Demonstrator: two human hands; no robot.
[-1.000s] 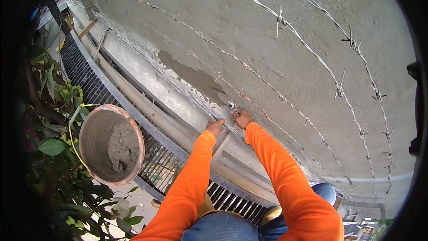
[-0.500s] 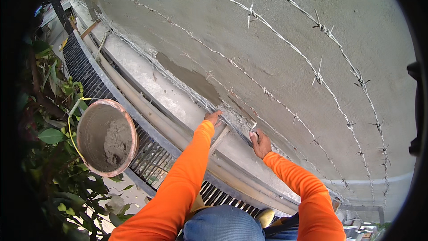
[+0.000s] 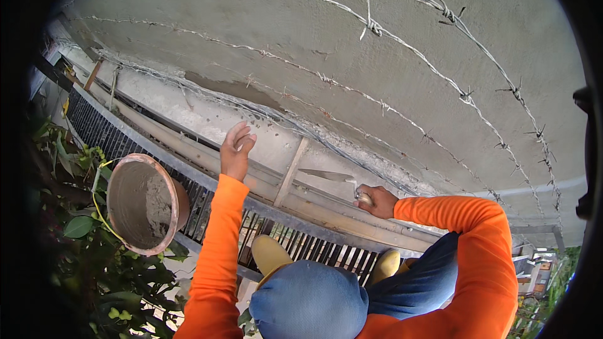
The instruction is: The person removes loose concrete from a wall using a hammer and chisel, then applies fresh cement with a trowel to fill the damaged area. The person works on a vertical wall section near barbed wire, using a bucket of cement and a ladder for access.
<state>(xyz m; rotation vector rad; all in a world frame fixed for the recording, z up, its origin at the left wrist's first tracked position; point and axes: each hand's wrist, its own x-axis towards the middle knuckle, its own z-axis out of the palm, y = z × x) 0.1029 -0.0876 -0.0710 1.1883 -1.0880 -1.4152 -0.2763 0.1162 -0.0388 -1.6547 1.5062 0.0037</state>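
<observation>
My right hand point(image 3: 375, 202) grips the handle of a pointed trowel point(image 3: 328, 176). Its metal blade lies flat and points left, over the pale ledge point(image 3: 204, 108) at the foot of the wall. My left hand point(image 3: 235, 152) is raised above the pipe and ledge, fingers apart and slightly curled, with nothing in it. Between the two hands a short bracket bar point(image 3: 292, 172) crosses the ledge. A bundle of cables point(image 3: 326, 141) runs along the wall's foot. Darker wet mortar point(image 3: 242, 92) marks the wall just above the cables.
Strands of barbed wire point(image 3: 402, 36) stretch in front of the grey plastered wall point(image 3: 301, 19). A bucket point(image 3: 179, 204) with mortar inside stands at left, beside leafy branches point(image 3: 78, 226). Beneath my yellow boots point(image 3: 269, 256) is a slatted metal grating point(image 3: 308, 259); a long pipe point(image 3: 251, 182) runs alongside.
My left hand has lifted off the cables and moved left. My right hand has drawn back from the wall, turning so the trowel blade now shows. The view has shifted too.
</observation>
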